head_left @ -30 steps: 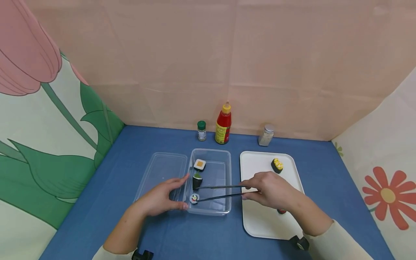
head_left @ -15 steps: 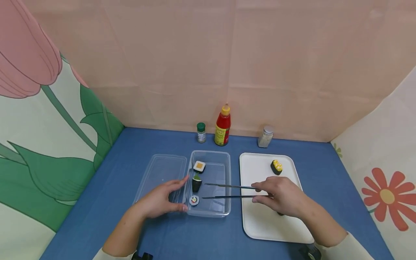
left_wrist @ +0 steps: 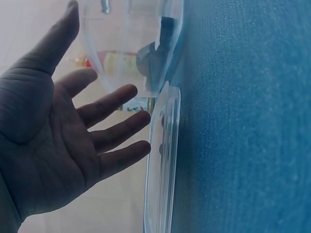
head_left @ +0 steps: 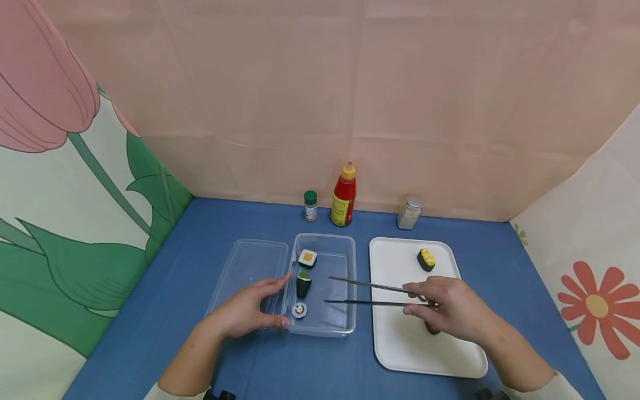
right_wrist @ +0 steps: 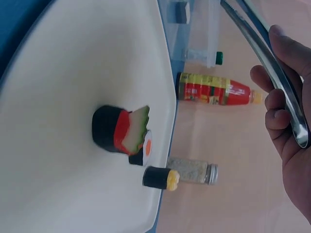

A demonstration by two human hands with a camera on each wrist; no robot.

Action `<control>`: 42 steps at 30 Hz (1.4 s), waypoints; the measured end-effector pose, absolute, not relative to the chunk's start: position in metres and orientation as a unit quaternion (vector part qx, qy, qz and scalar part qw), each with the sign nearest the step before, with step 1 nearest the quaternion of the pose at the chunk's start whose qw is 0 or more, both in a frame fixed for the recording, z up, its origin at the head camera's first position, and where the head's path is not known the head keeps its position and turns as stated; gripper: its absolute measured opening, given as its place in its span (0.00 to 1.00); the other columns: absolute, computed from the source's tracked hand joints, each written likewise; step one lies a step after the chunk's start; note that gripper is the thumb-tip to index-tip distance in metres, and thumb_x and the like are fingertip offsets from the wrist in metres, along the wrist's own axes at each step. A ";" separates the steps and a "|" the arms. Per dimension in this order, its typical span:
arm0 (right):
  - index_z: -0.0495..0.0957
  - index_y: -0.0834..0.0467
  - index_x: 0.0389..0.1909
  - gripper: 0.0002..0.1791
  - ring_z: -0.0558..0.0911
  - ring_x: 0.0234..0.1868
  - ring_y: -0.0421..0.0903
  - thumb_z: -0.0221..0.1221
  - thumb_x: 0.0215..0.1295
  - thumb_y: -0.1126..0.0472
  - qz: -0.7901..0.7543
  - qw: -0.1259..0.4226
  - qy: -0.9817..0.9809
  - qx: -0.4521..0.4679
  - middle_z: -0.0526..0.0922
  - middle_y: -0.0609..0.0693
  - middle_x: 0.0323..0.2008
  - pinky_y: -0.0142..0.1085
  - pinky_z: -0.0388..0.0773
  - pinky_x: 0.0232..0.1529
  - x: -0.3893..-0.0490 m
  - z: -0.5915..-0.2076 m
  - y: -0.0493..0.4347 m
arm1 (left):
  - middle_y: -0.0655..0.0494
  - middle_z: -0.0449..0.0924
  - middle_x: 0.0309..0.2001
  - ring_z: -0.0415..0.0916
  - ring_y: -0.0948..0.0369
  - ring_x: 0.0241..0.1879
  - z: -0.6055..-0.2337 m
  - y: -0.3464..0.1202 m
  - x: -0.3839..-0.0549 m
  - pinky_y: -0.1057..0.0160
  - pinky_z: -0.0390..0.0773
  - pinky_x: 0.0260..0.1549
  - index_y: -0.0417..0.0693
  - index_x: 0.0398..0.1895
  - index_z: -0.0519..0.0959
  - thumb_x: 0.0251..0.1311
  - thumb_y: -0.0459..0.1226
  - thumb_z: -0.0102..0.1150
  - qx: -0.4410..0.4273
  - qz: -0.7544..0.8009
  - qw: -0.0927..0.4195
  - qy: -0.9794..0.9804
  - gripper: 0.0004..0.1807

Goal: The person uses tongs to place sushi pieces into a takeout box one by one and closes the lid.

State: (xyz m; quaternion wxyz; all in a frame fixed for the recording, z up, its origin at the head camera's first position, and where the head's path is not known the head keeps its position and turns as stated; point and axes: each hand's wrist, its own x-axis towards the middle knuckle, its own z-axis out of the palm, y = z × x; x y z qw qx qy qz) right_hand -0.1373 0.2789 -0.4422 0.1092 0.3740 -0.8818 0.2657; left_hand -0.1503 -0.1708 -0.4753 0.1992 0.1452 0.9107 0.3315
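Note long, slim metal tongs (head_left: 365,303) held in the right grip (head_left: 450,311), spread, pinching nothing, reaching over a clear rectangular plastic box (head_left: 325,236). Find inside, along its left side, far to near: a white square sushi piece topped orange (head_left: 307,257), a dark tapered piece topped green (head_left: 303,285), a round white roll with coloured centre (head_left: 299,310). See the left grip (head_left: 255,308) wide beside the left wall; cannot confirm contact.

Count on the white rectangular tray (head_left: 395,350), right: a dark piece topped yellow (head_left: 426,259), another topped red and green (right_wrist: 108,128), another orange-centred (right_wrist: 147,147).

Probably best to lift tips above the rim, then squeeze squarely, lightly. Watch the box's right wall and the tray's edge. Use room at the tray's near end.
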 end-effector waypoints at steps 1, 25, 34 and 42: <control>0.89 0.50 0.49 0.20 0.70 0.25 0.27 0.79 0.55 0.53 0.266 0.116 -0.879 0.377 0.80 0.31 0.31 0.19 0.68 0.26 -0.137 -0.443 0.281 | 0.42 0.64 0.76 0.59 0.36 0.75 -0.475 -0.171 -0.150 0.31 0.64 0.66 0.67 0.83 0.58 0.50 0.58 0.79 0.145 0.331 0.199 0.911 0.57; 0.90 0.54 0.50 0.27 0.65 0.23 0.28 0.83 0.44 0.60 0.253 0.154 -0.901 0.316 0.70 0.27 0.22 0.18 0.61 0.22 -0.126 -0.444 0.318 | 0.42 0.64 0.76 0.60 0.37 0.74 -0.474 -0.172 -0.150 0.32 0.64 0.66 0.67 0.83 0.58 0.50 0.58 0.78 0.147 0.330 0.200 0.911 0.57; 0.90 0.53 0.48 0.25 0.67 0.23 0.29 0.83 0.45 0.60 0.231 0.160 -0.921 0.270 0.70 0.28 0.23 0.19 0.63 0.22 -0.120 -0.447 0.330 | 0.43 0.64 0.76 0.60 0.37 0.74 -0.473 -0.170 -0.150 0.32 0.64 0.66 0.70 0.83 0.57 0.50 0.59 0.77 0.144 0.325 0.203 0.913 0.57; 0.90 0.56 0.48 0.26 0.68 0.23 0.29 0.83 0.44 0.60 0.209 0.167 -0.934 0.236 0.74 0.29 0.24 0.19 0.65 0.23 -0.116 -0.449 0.340 | 0.43 0.64 0.76 0.60 0.37 0.75 -0.473 -0.170 -0.150 0.32 0.64 0.66 0.70 0.83 0.57 0.50 0.59 0.78 0.136 0.324 0.207 0.913 0.57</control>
